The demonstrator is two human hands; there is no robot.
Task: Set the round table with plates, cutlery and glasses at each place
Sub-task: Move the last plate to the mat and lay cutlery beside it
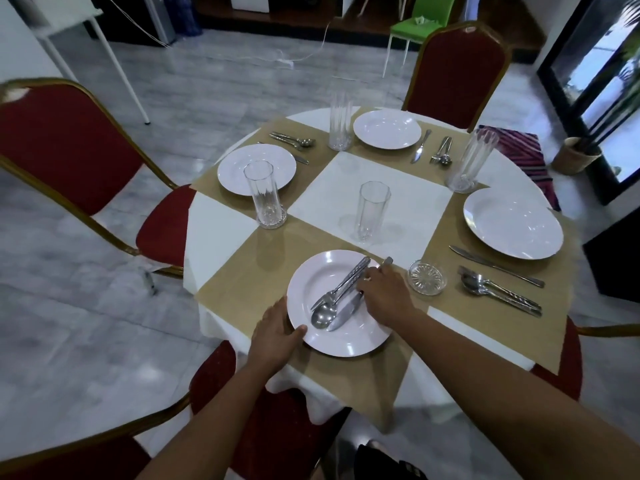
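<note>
A round table (pixel 221 233) under a white cloth, seen from above, with you standing at its 6 o'clock edge. Four tan placemats (pixel 263 271) sit at 6, 9, 12 and 3 o'clock.

At 6 o'clock, your left hand (pixel 277 336) grips the near plate (pixel 346 341) at its 8 o'clock rim, thumb on top and fingers along the outer edge. The plate rests on its placemat. A spoon and fork (pixel 346 280) lie side by side across it, with a knife (pixel 341 315) just beside them. Your right hand (pixel 382 294) reaches over the plate's 2 o'clock side, fingers curled round the knife's handle, whose tip pokes out beyond them.

A small glass dish (pixel 426 277) sits just beside the near plate at its 3 o'clock. A tall centre glass (pixel 372 211) stands upright on the bare cloth, toward the middle of the table.

The left plate (pixel 239 168) at 9 o'clock has a glass (pixel 265 194) in front of it and cutlery (pixel 294 140) on its far side. The far plate (pixel 387 128) at 12 o'clock has a glass (pixel 340 123) to its left and cutlery (pixel 433 150) to its right. The right plate (pixel 512 223) at 3 o'clock has a glass (pixel 471 161) beyond it and cutlery (pixel 498 282) on its near side.

Red chairs with gold frames (pixel 69 150) stand around the table.
</note>
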